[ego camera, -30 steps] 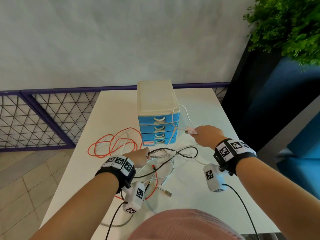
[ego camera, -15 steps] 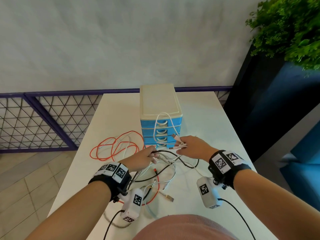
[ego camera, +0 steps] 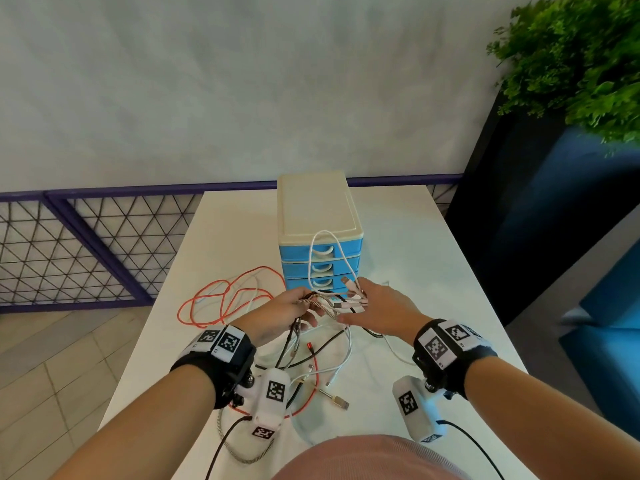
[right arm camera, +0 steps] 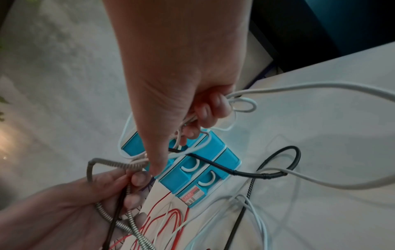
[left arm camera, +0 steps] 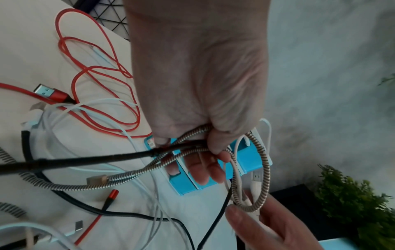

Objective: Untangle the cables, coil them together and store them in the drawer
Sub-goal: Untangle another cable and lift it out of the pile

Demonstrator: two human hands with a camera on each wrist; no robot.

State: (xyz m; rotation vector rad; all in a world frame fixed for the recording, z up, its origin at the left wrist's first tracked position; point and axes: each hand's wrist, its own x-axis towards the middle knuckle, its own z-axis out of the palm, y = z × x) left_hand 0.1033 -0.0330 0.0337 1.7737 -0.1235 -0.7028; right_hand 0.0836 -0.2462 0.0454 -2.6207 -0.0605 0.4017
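My left hand (ego camera: 294, 311) grips a loop of the silver braided cable (ego camera: 320, 301) together with a black cable (left arm camera: 111, 158), held above the table in front of the drawer unit (ego camera: 320, 216). My right hand (ego camera: 377, 310) is close beside it, its fingers (right arm camera: 210, 108) curled round the white cable (ego camera: 327, 237), whose plug ends (ego camera: 353, 294) stick out between the two hands. A loop of the white cable rises in front of the top blue drawers. The red cable (ego camera: 225, 299) lies in loose loops on the table to the left. All drawers are closed.
A tangle of white, black, red and braided cables (ego camera: 311, 362) lies on the white table (ego camera: 408, 258) between my wrists. A purple mesh railing (ego camera: 86, 244) runs to the left, and a dark planter with a green plant (ego camera: 571, 64) stands to the right.
My right hand came in from beside the drawer unit to meet my left hand, bringing the white cable's plug end. Both hands rose, and the white cable now loops up before the drawers.
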